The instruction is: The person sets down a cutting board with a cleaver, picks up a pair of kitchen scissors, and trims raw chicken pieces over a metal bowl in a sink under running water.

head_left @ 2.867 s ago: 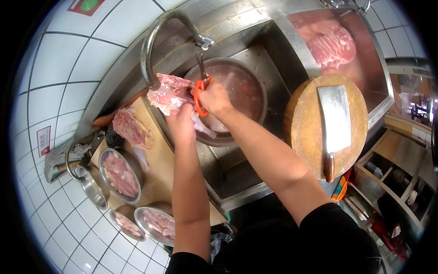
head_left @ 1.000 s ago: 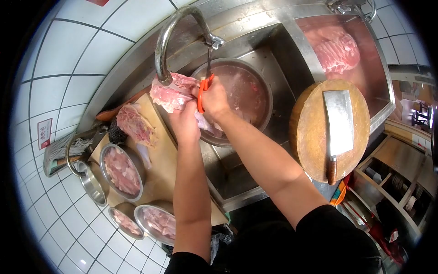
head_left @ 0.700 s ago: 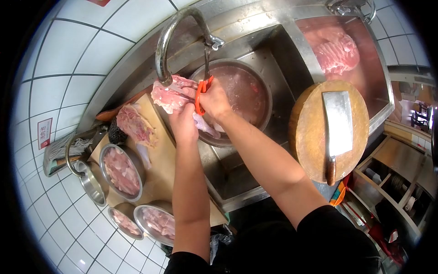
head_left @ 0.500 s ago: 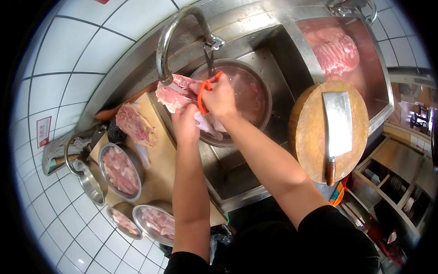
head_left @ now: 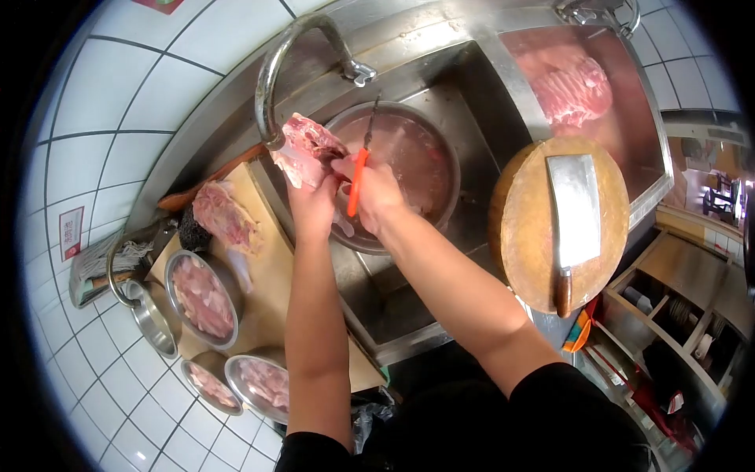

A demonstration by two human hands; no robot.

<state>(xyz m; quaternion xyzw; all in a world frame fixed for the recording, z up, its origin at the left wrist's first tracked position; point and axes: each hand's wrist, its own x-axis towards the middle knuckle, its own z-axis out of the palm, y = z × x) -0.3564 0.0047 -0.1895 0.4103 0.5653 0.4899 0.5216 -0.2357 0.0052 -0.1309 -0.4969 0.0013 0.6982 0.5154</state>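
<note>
Meat, raw, pink and bony (head_left: 303,135), is held beneath a curved steel faucet (head_left: 266,98), beside a round grey metal basin (head_left: 457,179). The left hand (head_left: 313,206) curls around its lower end, seemingly steadying it; the right hand (head_left: 376,197), fingers bent, grasps orange-handled metal scissors (head_left: 359,182), blades pointing away, likely for safety.

A wall of glossy white square tiles with dark grout lines (head_left: 110,86) curves along the left side, bearing a small upright red-and-white rectangular sign (head_left: 71,234). Across the far side runs a long stainless-steel sink unit (head_left: 472,23), its back ledge catching a bright glare. More white tiling (head_left: 676,71) covers the far right corner. At right stands a low metal cabinet with open, divided compartments (head_left: 672,263); beyond it, a dark chair-like shape (head_left: 720,203) sits against brighter light.
</note>
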